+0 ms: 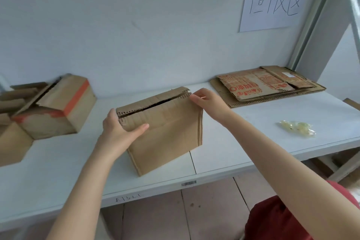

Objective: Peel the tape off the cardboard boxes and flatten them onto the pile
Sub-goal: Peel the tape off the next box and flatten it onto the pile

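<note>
box (165, 134) seam runs left to right between our hands: left hand (116, 130) clasps one end, right hand (206, 101) pinches the corner nearer the pile (263, 85).

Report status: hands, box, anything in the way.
Left hand grips cardboard box, left end. Right hand pinches its top right corner. Box upright, top seam gaping, not flattened. Nothing between it and flattened pile; tape wad off to the side.

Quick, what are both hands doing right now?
Left hand: grips the left end of the cardboard box.
Right hand: pinches the box's top right corner.
</note>
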